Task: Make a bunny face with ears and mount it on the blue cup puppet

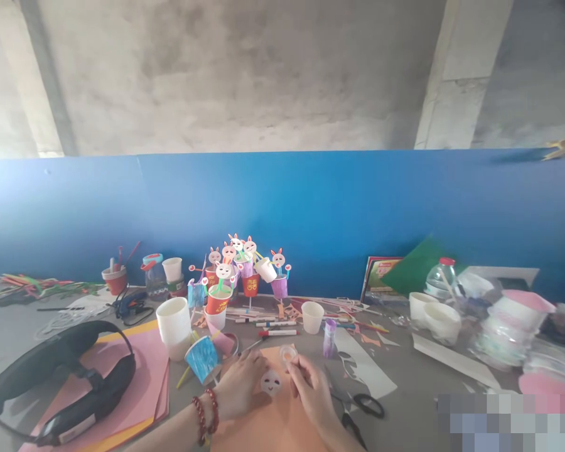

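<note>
Blue panel point(282, 194) spans the middle of the frame; grey table point(405, 427) lies below. Orange sheet point(275, 427) occupies bottom centre. Left hand point(242, 382) rests on its left edge, relaxed, palm down. Right hand point(314, 390), at right, pinches the clear ring between thumb and forefinger. Scissors point(356, 400) lie lower right. Face disc point(270, 383) sits on the sheet, between the hands, lower centre. Clear ring point(287, 353) is just above right of the disc.

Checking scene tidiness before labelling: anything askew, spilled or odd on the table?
Yes. The blue-coloured cup beside the left hand leans over, while the big white cup next to it stands upright. A small white cup tilts among the rabbit figures. Paper scraps lie scattered. No spill visible.
</note>
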`<state>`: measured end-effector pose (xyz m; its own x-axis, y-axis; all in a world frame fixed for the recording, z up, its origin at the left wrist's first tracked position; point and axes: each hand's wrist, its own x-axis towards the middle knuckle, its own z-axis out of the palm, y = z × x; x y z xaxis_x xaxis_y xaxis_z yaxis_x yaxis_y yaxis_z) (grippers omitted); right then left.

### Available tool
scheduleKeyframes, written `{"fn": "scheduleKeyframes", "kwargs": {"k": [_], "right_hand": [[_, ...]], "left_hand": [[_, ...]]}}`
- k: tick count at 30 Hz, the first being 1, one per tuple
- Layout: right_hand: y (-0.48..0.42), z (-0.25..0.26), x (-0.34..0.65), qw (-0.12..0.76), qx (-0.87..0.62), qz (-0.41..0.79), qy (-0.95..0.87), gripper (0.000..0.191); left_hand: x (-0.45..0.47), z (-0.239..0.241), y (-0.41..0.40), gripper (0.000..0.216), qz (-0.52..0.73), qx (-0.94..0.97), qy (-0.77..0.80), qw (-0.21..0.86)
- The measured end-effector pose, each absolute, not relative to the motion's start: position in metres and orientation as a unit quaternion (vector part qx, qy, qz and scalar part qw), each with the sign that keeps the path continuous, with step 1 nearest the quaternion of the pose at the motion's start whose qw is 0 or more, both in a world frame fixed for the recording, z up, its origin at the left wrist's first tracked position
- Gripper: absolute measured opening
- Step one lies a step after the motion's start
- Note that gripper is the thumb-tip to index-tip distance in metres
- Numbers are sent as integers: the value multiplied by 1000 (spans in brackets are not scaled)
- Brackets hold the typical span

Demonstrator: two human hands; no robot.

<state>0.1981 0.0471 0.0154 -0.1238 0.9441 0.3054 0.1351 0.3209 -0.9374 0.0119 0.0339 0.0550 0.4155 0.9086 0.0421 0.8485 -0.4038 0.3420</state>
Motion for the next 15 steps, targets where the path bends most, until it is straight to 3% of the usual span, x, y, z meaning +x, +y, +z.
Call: {"fn": "scheduleKeyframes", "kwargs": {"k": [8, 15], "right_hand": [[52, 4, 198, 499, -453, 392, -626, 44], [45, 4, 201, 479, -468, 388, -633, 35]], "left_hand": [[16, 57, 37, 36, 95, 830, 532, 135], [21, 58, 32, 35, 98, 818, 546, 151]]}}
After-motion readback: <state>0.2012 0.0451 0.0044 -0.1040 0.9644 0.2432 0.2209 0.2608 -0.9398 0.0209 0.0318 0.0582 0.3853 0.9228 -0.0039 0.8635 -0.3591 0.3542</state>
